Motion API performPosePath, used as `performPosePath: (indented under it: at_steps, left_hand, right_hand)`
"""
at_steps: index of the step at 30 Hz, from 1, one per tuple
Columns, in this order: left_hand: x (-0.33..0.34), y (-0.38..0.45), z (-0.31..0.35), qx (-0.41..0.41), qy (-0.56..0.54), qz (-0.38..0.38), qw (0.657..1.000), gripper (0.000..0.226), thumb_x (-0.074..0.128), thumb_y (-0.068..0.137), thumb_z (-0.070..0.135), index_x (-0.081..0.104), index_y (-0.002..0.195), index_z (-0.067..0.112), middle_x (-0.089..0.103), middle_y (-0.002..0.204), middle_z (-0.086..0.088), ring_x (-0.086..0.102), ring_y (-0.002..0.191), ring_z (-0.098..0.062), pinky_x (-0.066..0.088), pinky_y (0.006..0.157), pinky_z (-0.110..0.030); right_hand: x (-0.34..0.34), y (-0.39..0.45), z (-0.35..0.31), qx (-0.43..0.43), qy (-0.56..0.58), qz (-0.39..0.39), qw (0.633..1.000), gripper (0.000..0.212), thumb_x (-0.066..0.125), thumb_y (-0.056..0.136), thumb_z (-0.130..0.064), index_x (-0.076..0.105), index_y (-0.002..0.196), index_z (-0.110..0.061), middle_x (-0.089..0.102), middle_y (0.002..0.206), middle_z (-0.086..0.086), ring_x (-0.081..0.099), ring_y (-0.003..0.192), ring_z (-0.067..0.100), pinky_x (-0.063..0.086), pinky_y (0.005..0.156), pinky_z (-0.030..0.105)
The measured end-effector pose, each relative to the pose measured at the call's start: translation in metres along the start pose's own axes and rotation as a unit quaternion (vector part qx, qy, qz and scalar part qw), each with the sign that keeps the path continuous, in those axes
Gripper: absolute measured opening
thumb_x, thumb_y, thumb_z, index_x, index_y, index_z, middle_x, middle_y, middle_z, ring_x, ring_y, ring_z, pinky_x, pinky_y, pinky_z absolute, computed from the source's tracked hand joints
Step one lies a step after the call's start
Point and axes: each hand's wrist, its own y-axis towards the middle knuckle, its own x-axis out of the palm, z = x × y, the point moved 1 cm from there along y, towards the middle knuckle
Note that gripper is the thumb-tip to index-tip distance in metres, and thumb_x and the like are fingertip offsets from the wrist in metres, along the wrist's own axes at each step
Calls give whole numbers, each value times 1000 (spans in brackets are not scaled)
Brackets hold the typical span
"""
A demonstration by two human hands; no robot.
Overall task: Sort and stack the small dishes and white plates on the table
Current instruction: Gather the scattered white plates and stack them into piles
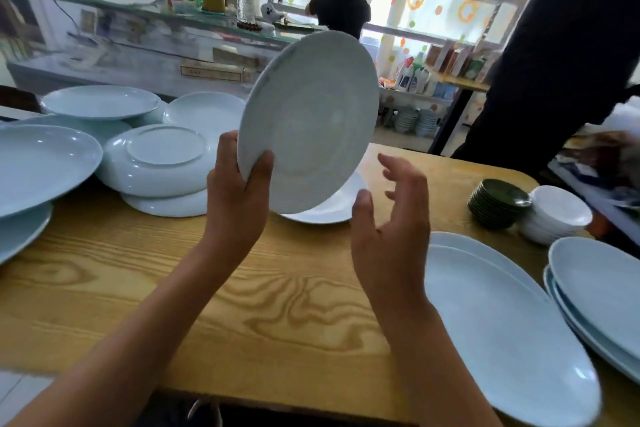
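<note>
My left hand point(239, 198) grips the lower left rim of a white plate point(311, 114), held tilted up above the wooden table point(207, 288). My right hand point(391, 229) hovers just right of it, fingers spread, holding nothing. Another white plate point(329, 208) lies flat on the table under the raised one. Upside-down white plates point(159, 163) are stacked at the left. A stack of small dark green dishes point(495, 204) and a stack of small white dishes point(557, 218) stand at the far right.
Large pale oval platters lie at the left point(38, 163), at the back point(100, 102) and at the right point(498, 322), point(602, 291). A person in dark clothes point(561, 62) stands beyond the table's right end. A glass counter point(138, 31) runs behind the table.
</note>
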Motion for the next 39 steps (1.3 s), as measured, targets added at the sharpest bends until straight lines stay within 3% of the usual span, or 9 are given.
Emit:
performPosePath:
  at_steps: [3, 7, 13, 17, 20, 24, 31, 34, 39]
  left_hand:
    - [9, 2, 20, -58, -96, -47, 993, 24, 62, 91, 12, 51, 112, 16, 58, 97, 9, 56, 82, 8, 43, 62, -8]
    - [30, -3, 43, -128, -241, -184, 944, 35, 66, 82, 16, 58, 116, 16, 68, 105, 2, 65, 97, -13, 53, 70, -23]
    - [74, -26, 79, -173, -285, -281, 900, 30, 61, 90, 6, 59, 114, 25, 70, 101, 2, 68, 93, -17, 59, 68, -33]
    - [97, -44, 86, -188, -246, -369, 876, 21, 51, 98, 24, 59, 117, 20, 71, 100, -4, 70, 87, -23, 60, 67, -41]
    - [109, -51, 78, -208, -193, -398, 872, 42, 35, 102, 40, 68, 98, 14, 74, 81, -3, 71, 73, -20, 59, 60, -31]
    - [117, -50, 44, -50, -1, -398, 916, 61, 27, 100, 53, 73, 81, 16, 72, 73, 1, 69, 69, -15, 59, 68, -42]
    - [115, -37, 3, 112, 160, -292, 936, 22, 48, 98, 26, 67, 92, 16, 68, 78, -3, 61, 70, -23, 46, 64, -34]
    - [110, -38, -17, 113, 217, -312, 918, 18, 55, 94, 23, 64, 109, 18, 68, 97, -7, 61, 86, -25, 46, 72, -34]
    - [98, -32, -40, 75, 323, -349, 876, 52, 61, 88, 43, 54, 132, 16, 57, 134, -5, 47, 126, -23, 36, 108, -45]
  right_hand:
    - [-38, 40, -3, 7, -20, 18, 1000, 52, 54, 92, -15, 39, 142, -19, 44, 141, -5, 41, 131, 11, 39, 107, 41]
    - [-87, 87, 7, 59, -103, -35, 992, 56, 47, 99, -36, 24, 150, -32, 30, 153, -9, 28, 134, 3, 28, 114, 39]
    - [-148, 107, 45, 109, -88, -44, 989, 30, 47, 100, -24, 57, 128, -26, 61, 114, -9, 57, 101, 9, 45, 77, 13]
    - [-167, 96, 86, 177, -91, -50, 979, 23, 46, 99, -16, 62, 111, -28, 63, 99, -15, 58, 92, 3, 42, 74, 16]
    - [-174, 86, 123, 254, -88, -99, 958, 25, 46, 98, -14, 65, 106, -27, 68, 102, -5, 63, 96, 18, 50, 82, 29]
    - [-173, 74, 149, 322, -99, -155, 929, 29, 46, 99, -12, 61, 122, -19, 63, 111, 4, 60, 103, 25, 50, 91, 34]
    - [-157, 66, 168, 315, -161, -235, 905, 30, 43, 94, -13, 69, 99, -28, 69, 96, -5, 64, 96, 22, 53, 89, 41]
    - [-149, 65, 173, 292, -201, -251, 901, 31, 43, 96, -16, 66, 116, -25, 66, 108, -5, 59, 104, 20, 49, 94, 39]
    - [-138, 66, 180, 254, -302, -271, 878, 31, 42, 93, -14, 67, 108, -24, 68, 100, 1, 60, 91, 25, 51, 82, 37]
